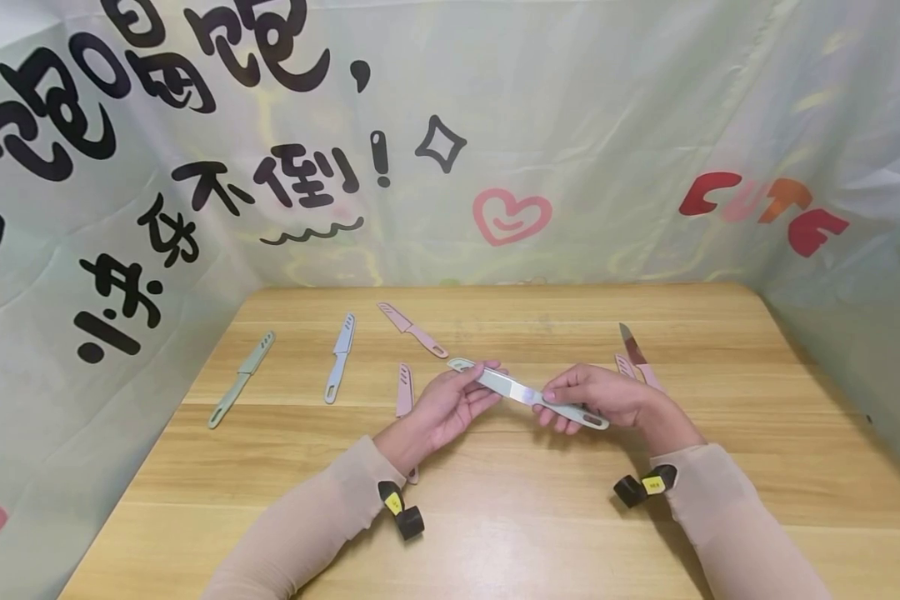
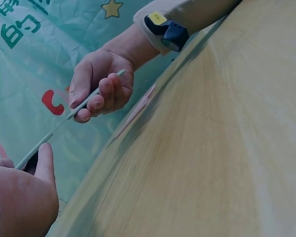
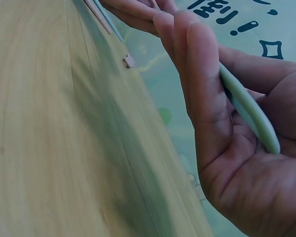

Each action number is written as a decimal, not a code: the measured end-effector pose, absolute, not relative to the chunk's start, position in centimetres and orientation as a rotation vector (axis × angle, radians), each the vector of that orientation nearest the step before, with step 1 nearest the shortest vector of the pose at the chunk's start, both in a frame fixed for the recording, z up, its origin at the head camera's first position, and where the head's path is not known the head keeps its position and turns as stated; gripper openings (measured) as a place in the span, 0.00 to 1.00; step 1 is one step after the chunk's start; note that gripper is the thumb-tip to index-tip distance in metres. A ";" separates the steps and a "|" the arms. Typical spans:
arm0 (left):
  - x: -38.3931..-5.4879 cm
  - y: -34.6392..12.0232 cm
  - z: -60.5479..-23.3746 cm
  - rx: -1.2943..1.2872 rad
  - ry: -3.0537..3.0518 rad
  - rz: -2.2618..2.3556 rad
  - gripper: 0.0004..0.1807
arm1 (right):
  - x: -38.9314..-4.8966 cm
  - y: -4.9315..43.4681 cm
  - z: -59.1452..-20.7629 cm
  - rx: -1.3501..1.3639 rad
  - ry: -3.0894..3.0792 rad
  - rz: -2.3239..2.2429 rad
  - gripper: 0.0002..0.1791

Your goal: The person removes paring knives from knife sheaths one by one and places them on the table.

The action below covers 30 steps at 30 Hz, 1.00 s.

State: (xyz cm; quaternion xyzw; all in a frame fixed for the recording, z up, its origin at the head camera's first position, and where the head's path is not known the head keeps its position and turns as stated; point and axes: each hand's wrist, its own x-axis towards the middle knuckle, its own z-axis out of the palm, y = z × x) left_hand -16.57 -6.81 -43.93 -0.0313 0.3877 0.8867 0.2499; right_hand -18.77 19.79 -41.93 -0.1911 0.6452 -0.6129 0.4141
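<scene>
Between the two hands, above the table, is a pale green paring knife (image 1: 581,414) with its bare blade (image 1: 523,393) partly inside a matching slotted sheath (image 1: 492,381). My left hand (image 1: 450,408) pinches the sheath between thumb and fingers. My right hand (image 1: 596,393) grips the handle, its looped end pointing toward the lower right. Seen from the left wrist, the knife and sheath (image 2: 33,152) lie in one line, a short stretch of blade showing between them. In the right wrist view the green handle (image 3: 251,111) crosses the right palm; the blade is hidden there.
On the wooden table (image 1: 495,517) lie a sheathed green knife (image 1: 242,381), a pale blue one (image 1: 341,358) and a pink one (image 1: 412,329). Another pink knife (image 1: 405,388) is partly under the left arm. Behind the right hand lie an unsheathed pink knife (image 1: 633,345) and a pink sheath (image 1: 624,365).
</scene>
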 end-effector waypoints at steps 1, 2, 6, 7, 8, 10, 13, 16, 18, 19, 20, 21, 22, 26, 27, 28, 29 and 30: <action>-16.6 -6.8 -43.9 -0.087 1.055 2.415 0.20 | -18.8 19.8 -41.9 -0.486 1.614 -1.540 0.23; -16.6 -6.8 -43.9 -0.089 1.054 2.416 0.19 | -18.8 19.9 -42.0 -0.491 1.606 -1.541 0.23; -16.7 -6.8 -44.0 -0.089 1.064 2.417 0.20 | -18.9 20.1 -42.1 -0.504 1.583 -1.538 0.23; -16.7 -6.9 -44.0 -0.089 1.066 2.417 0.20 | -18.9 20.1 -42.0 -0.506 1.580 -1.537 0.23; -16.7 -6.9 -44.0 -0.089 1.069 2.418 0.20 | -18.9 20.2 -42.1 -0.508 1.576 -1.536 0.23; -16.8 -6.9 -44.0 -0.087 1.074 2.418 0.20 | -18.9 20.3 -42.1 -0.515 1.570 -1.534 0.22; -16.9 -7.0 -44.0 -0.086 1.079 2.420 0.20 | -19.0 20.5 -42.1 -0.522 1.561 -1.534 0.23; -17.1 -7.2 -44.0 -0.088 1.088 2.425 0.20 | -19.2 20.6 -42.3 -0.522 1.559 -1.534 0.23; -17.3 -7.3 -44.0 -0.092 1.095 2.430 0.19 | -19.2 20.7 -42.4 -0.525 1.556 -1.536 0.23; -17.4 -7.4 -44.0 -0.096 1.095 2.431 0.19 | -19.2 20.7 -42.4 -0.529 1.555 -1.536 0.23; -17.5 -7.4 -44.0 -0.100 1.096 2.433 0.19 | -19.2 20.7 -42.4 -0.534 1.554 -1.535 0.23; -17.5 -7.5 -44.0 -0.102 1.096 2.433 0.19 | -19.2 20.7 -42.4 -0.538 1.552 -1.536 0.23; -17.6 -7.5 -44.0 -0.099 1.097 2.434 0.19 | -19.2 20.7 -42.4 -0.541 1.549 -1.536 0.23; -17.8 -7.7 -44.1 -0.104 1.081 2.431 0.18 | -19.2 20.8 -42.4 -0.542 1.546 -1.537 0.22; -17.9 -7.7 -44.1 -0.104 1.079 2.431 0.18 | -19.2 20.8 -42.3 -0.538 1.546 -1.537 0.22; -17.9 -7.8 -44.1 -0.104 1.076 2.431 0.19 | -19.2 20.8 -42.3 -0.535 1.546 -1.538 0.22; -18.0 -7.8 -44.0 -0.106 1.072 2.431 0.18 | -19.1 20.8 -42.3 -0.533 1.547 -1.539 0.22; -18.0 -7.9 -44.0 -0.101 1.076 2.432 0.19 | -19.1 20.8 -42.3 -0.530 1.547 -1.540 0.22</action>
